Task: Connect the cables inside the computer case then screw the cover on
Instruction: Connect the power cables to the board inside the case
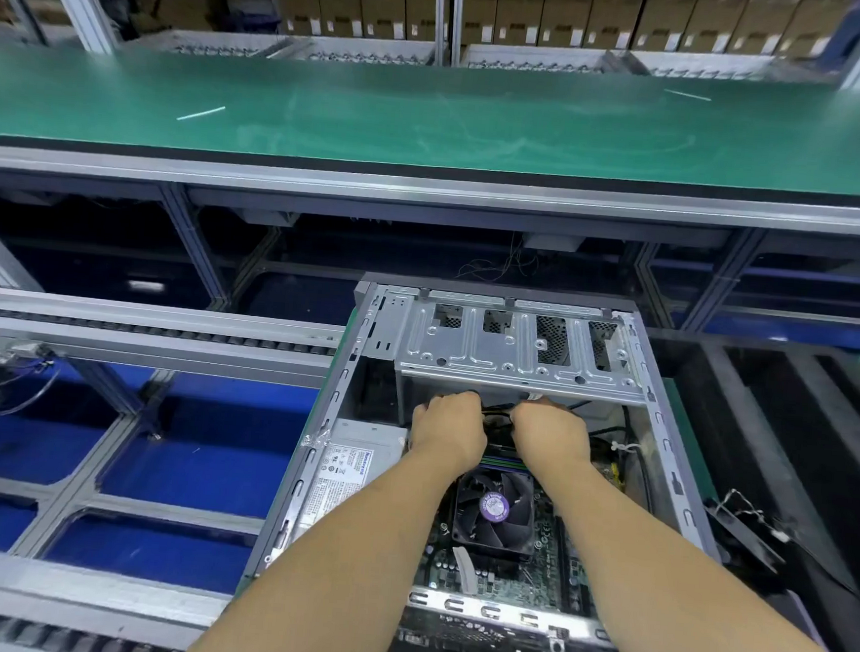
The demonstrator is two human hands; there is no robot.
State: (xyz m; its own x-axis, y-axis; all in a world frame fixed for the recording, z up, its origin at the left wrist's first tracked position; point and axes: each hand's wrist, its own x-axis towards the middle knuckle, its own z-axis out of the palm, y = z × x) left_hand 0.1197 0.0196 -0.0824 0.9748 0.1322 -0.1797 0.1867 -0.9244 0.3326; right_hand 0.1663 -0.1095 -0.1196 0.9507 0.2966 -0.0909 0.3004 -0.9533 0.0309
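- The case [661, 436] lies open at 5 o'clock in the view, its cover off and the inside facing up.
- Both hands reach deep into it, just under the drive cage [519, 348] at the case's 12 o'clock end.
- The left hand [448, 430] has its fingers curled down around dark cables [498, 413]; it looks like a grip, though the fingertips are hidden.
- The right hand [550, 433] curls likewise onto the same bundle, just beside the left, knuckles up (what sits under the palms cannot be made out).
- The cables run between the two hands and on toward 3 o'clock along the case wall.
- A fan [494, 511] sits on the board [550, 541] below the wrists, toward 6 o'clock.
- A power supply [350, 468] with a white label lies at 9 o'clock of the fan, against the left wall.
- A green surface [434, 115] stretches across 12 o'clock, well apart from the case.
- Cardboard boxes [519, 14] stand stacked beyond it.
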